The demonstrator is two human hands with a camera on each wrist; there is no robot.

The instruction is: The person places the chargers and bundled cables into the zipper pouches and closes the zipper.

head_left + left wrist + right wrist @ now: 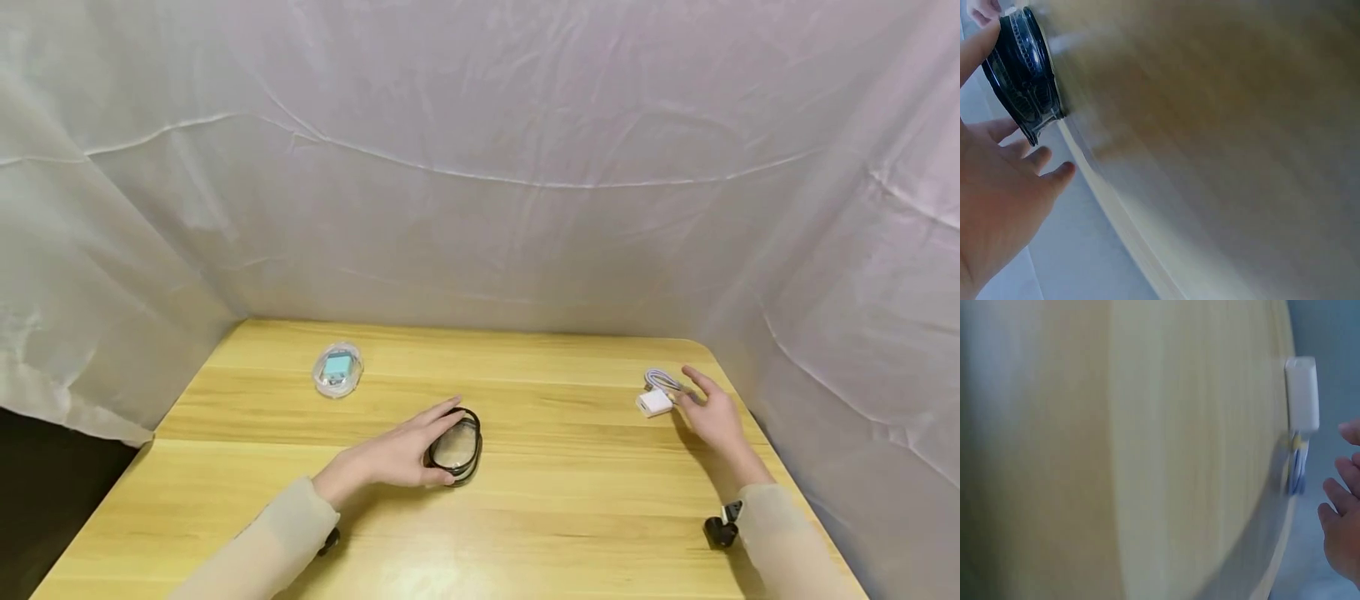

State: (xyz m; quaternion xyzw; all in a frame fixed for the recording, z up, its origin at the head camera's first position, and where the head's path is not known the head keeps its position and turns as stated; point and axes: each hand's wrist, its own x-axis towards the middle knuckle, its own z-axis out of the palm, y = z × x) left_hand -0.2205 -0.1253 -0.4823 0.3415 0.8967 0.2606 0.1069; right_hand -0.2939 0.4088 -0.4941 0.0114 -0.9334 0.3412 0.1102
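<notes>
Black and round, a coil [1025,72] lies mid-table, grasped between thumb and fingers by the left hand [401,451] at its nine o'clock; toward three o'clock the right hand [715,418], fingers released, is just beside a white adapter [655,403] and pale cable [661,377]; farther, at ten o'clock, sits a turquoise block [338,366].

Wood tabletop [555,533]: seen at 6 o'clock in the head view, yellow, streaked with grain, rounded at its 2 o'clock corner.
Rear drape [480,258]: hung at 12 o'clock, pale grey, crossed by a long crease [510,179].
Left drape [97,275]: hung at 9 o'clock, bordered below by a black area [45,500].
Right drape [862,333]: hung at 3 o'clock, wrinkled.
Light: soft glare [442,575] cast at 6 o'clock; fabric tinted pinkish at 2 o'clock.
</notes>
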